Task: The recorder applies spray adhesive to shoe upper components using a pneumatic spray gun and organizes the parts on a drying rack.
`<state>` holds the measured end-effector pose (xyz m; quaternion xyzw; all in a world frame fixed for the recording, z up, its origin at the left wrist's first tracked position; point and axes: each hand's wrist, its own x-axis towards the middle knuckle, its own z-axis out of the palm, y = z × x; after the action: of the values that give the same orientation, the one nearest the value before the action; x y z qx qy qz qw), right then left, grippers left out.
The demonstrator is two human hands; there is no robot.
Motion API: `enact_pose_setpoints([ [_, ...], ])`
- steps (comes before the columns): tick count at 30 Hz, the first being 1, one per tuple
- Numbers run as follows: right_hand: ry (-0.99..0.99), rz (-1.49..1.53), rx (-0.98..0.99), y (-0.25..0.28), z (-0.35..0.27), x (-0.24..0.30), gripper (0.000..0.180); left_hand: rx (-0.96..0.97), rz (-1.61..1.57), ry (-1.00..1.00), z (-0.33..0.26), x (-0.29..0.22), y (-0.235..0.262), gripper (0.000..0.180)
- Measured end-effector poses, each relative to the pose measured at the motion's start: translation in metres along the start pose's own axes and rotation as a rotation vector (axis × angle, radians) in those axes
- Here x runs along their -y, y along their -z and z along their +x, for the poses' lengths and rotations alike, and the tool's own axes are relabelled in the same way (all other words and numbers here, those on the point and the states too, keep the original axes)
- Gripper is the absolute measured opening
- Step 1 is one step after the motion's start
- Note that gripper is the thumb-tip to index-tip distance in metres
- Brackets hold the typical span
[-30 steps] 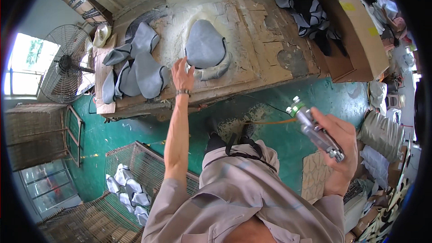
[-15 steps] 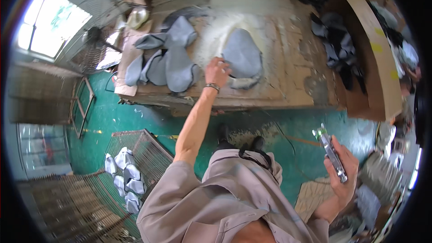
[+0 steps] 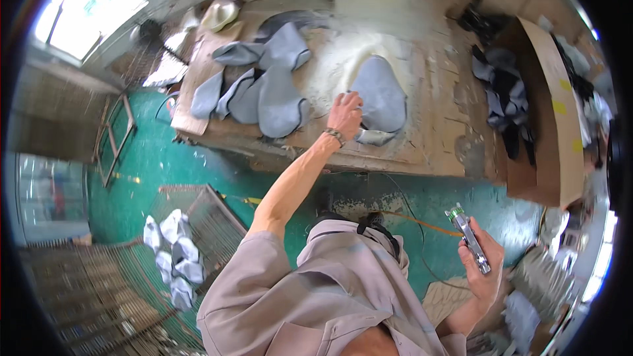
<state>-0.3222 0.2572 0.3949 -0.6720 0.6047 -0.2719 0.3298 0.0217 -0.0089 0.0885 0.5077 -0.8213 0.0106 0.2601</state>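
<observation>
The grey shoe-upper piece lies flat on the worn wooden tabletop, in a pale powdery patch. Our left hand rests on its left edge, fingers curled down onto the fabric. Our right hand hangs low over the green floor, grip closed around a slim metal spray tool. A pile of similar grey pieces lies just left of the piece; dark ones lie beside a cardboard box.

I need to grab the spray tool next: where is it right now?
In the head view, lower right: the metal spray tool is gripped in the right hand, held away from the workbench.
</observation>
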Motion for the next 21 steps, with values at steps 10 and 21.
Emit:
enact_pose_setpoints([
  [10, -0.151, 0.132, -0.084, 0.015, -0.026, -0.059, 0.049, -0.330, 0.056, -0.237, 0.147, -0.067, 0.024, 0.008],
  [21, -0.231, 0.106, -0.217, 0.090, -0.054, -0.137, 0.055, -0.313, -0.089, -0.224, 0.204, -0.256, -0.093, 0.013],
])
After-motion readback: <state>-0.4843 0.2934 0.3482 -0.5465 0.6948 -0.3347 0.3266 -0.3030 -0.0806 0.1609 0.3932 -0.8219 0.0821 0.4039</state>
